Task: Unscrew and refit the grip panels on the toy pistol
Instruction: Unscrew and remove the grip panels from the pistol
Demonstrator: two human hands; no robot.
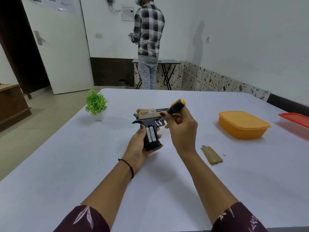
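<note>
My left hand [139, 148] grips the toy pistol [147, 118] by its black grip, held above the table with the tan slide on top. The near side of the grip is uncovered, and two white batteries [151, 135] show inside it. My right hand [179, 125] holds a black and yellow screwdriver [176, 106], its metal tip against the frame near the trigger. One tan grip panel [212, 154] lies loose on the table to the right, with a small dark screw [224, 155] just beyond it.
An orange lidded box [242, 124] and a red lid [296, 119] sit at the right of the white table [83, 164]. A small potted plant [96, 104] stands at the far left. A person in a checked shirt [148, 30] stands at a folding table behind.
</note>
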